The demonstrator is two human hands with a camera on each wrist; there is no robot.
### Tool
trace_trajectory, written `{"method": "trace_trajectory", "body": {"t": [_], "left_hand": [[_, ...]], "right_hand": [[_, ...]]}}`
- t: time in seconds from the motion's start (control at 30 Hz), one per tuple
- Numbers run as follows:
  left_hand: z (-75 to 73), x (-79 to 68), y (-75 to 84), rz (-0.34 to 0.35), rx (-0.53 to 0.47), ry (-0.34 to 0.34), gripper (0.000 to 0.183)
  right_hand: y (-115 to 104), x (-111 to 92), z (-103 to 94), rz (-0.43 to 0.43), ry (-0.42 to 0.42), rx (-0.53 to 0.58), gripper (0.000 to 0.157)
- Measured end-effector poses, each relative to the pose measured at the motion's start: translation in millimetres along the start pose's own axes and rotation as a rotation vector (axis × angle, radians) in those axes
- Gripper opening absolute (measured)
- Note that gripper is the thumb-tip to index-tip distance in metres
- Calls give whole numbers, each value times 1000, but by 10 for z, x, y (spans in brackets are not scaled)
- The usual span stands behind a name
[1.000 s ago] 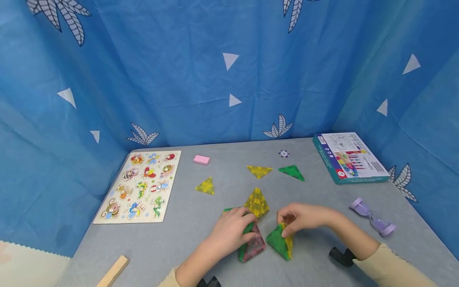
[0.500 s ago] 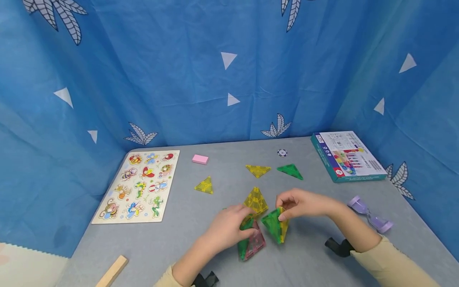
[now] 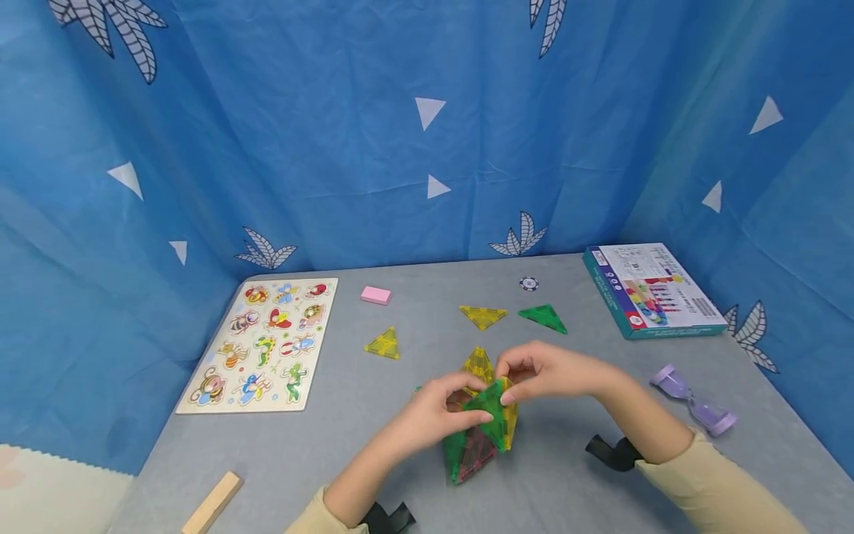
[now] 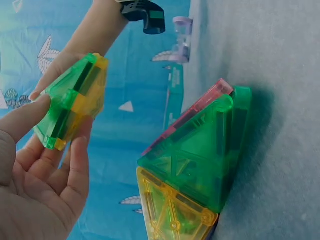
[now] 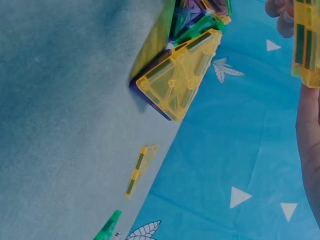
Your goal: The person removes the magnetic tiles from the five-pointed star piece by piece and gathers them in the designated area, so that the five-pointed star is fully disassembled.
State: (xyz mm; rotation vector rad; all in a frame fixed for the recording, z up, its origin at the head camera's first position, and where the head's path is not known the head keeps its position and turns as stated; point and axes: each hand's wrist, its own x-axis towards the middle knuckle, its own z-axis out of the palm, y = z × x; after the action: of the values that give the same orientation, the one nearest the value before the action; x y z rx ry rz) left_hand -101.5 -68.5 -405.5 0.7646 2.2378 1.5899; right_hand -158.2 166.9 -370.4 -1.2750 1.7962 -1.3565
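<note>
A small folded shape of green and yellow magnetic tiles (image 3: 489, 407) is held up between both hands. My left hand (image 3: 427, 415) pinches it with the thumb on the green face, and the fingers go behind it. On its far side my right hand (image 3: 550, 371) grips the upper yellow part between thumb and fingers. Below stands a structure of green and pink magnetic tiles (image 3: 475, 454), partly hidden by the left hand and the held shape. Touching it in the left wrist view is a yellow-faced tile piece (image 4: 172, 210); the head view shows a yellow pyramid (image 3: 477, 362) behind the hands.
Loose triangular tiles lie farther back: two yellow tiles (image 3: 483, 317) (image 3: 384, 343) and a green tile (image 3: 543, 318). Around them are a pink block (image 3: 376, 295), a poker chip (image 3: 529, 283), an insect puzzle board (image 3: 260, 345), a box (image 3: 654, 289), a purple sandglass (image 3: 692, 400) and a wooden strip (image 3: 212, 503).
My right hand has lifted the green and yellow shape up and leftward over the structure. My left hand has moved from the structure onto that shape and now pinches it too.
</note>
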Motion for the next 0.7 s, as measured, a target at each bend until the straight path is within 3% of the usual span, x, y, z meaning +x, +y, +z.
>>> {"method": "trace_trajectory", "body": {"t": [0.27, 0.4, 0.53, 0.7], "left_hand": [[-8, 15, -20, 11, -122, -35, 18], [-53, 1, -52, -35, -120, 3, 21], [-137, -28, -54, -74, -113, 87, 26], [-218, -34, -73, -91, -100, 171, 25]], "right_hand": [[19, -45, 1, 7, 39, 52, 7], [17, -112, -52, 34, 91, 38, 9], [11, -259, -184, 105, 223, 22, 9], [143, -554, -406, 306, 519, 14, 22]]}}
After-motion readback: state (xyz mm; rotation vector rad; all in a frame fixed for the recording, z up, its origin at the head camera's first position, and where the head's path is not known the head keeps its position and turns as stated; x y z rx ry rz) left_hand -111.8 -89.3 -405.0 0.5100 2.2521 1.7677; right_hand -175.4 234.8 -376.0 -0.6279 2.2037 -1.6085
